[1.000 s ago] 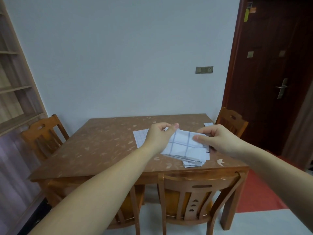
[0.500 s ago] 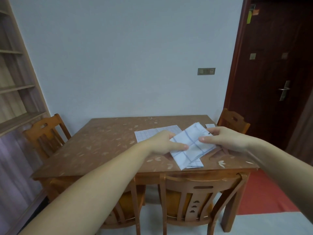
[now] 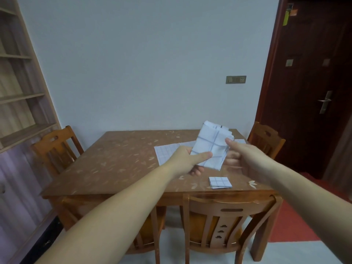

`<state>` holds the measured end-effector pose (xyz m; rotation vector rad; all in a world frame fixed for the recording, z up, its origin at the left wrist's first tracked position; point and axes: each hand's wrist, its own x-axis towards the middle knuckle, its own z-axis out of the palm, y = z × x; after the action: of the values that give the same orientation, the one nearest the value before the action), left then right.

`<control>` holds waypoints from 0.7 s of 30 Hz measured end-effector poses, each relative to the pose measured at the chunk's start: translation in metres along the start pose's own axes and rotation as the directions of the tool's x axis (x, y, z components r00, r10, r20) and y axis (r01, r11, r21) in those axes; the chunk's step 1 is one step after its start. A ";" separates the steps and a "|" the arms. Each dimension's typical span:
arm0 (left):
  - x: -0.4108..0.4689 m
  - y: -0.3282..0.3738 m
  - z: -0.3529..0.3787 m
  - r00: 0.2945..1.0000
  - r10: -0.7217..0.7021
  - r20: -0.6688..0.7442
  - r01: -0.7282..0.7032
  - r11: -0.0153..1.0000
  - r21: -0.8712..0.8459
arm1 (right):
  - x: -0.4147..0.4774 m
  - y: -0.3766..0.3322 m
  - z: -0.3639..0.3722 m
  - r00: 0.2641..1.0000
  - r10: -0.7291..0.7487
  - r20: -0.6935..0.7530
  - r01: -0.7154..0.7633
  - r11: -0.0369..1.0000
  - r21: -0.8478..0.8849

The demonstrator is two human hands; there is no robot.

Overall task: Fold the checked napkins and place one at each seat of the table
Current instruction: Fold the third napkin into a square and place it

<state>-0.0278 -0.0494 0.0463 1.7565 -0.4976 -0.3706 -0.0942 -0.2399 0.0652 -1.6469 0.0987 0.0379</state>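
A stack of folded white napkins with blue checks (image 3: pixel 213 144) is lifted above the brown table (image 3: pixel 114 161). My left hand (image 3: pixel 187 161) grips its lower left edge, thumb on top. My right hand (image 3: pixel 239 152) pinches its right edge. One small folded checked napkin (image 3: pixel 220 182) lies on the table near the front edge, just behind the near right chair (image 3: pixel 226 212). An unfolded checked napkin (image 3: pixel 166 152) lies flat behind my left hand. A white corner of another napkin (image 3: pixel 240 141) shows at the far right of the table.
A chair (image 3: pixel 57 147) stands at the table's left side and another chair (image 3: pixel 265 139) at its right. A second near chair is partly hidden under my left forearm. A wooden shelf (image 3: pixel 21 82) rises at the left. A dark door (image 3: pixel 312 82) and red floor are at the right.
Both hands have lifted the napkin stack off the table and tilted it upright. One small folded napkin stays behind on the table near the front edge.
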 end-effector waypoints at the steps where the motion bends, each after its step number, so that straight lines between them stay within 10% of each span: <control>1: 0.000 -0.001 0.003 0.999 0.018 -0.030 -0.018 1.000 -0.004 | -0.001 0.003 0.006 0.999 0.017 0.040 -0.015 0.999 -0.037; 11: 0.003 -0.008 0.001 0.943 0.113 -0.312 -0.083 0.991 0.106 | -0.005 0.003 0.023 0.991 -0.056 0.123 0.084 0.969 -0.234; 21: -0.001 -0.010 0.006 0.976 0.120 -0.180 -0.120 0.993 0.012 | 0.003 0.003 0.016 0.990 -0.093 -0.110 0.084 0.993 -0.080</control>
<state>-0.0307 -0.0516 0.0348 1.7325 -0.4707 -0.1242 -0.0913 -0.2241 0.0606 -1.7266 0.1124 -0.1214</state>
